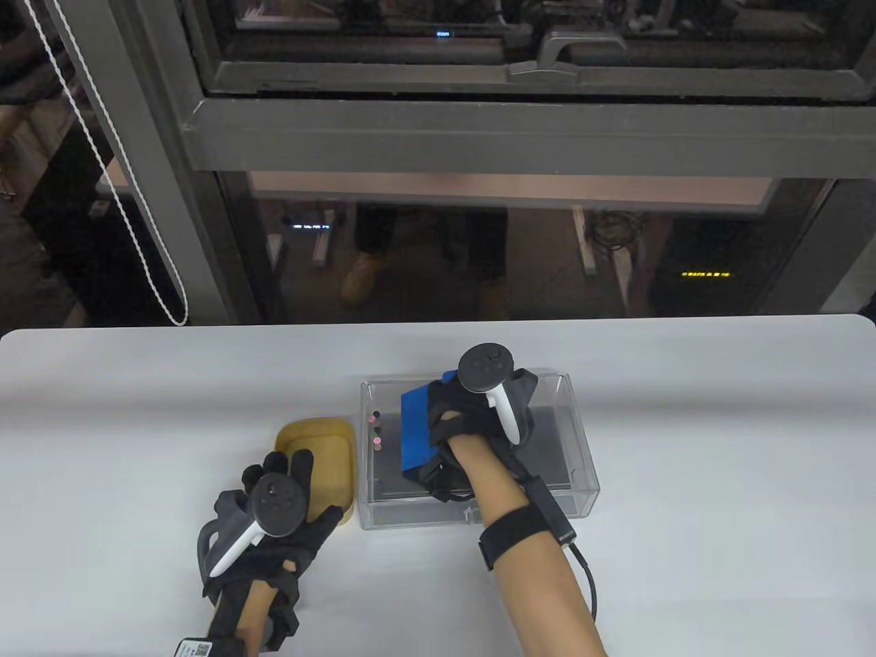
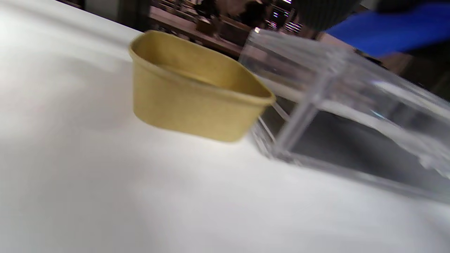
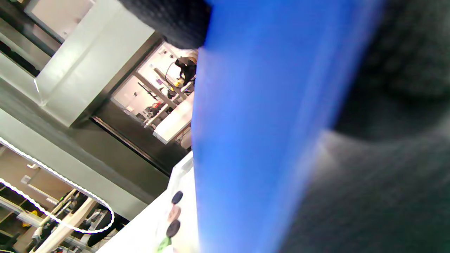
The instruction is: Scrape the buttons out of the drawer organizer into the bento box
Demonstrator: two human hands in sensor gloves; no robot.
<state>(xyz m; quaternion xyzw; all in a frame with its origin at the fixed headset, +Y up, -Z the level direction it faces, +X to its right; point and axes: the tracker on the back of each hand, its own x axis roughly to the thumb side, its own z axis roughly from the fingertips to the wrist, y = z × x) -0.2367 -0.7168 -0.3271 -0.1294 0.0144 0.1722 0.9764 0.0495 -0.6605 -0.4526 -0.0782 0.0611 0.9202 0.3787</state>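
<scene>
Table view: scraper (image 1: 415,430) beside buttons (image 1: 375,432).

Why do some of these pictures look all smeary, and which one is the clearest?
Table view: the sharpest, with the buttons crisp in the clear organizer. Left wrist view: the tan box looks soft and the organizer's walls streak, probably from motion. Right wrist view: the blue scraper sits so near the lens that it smears.
</scene>
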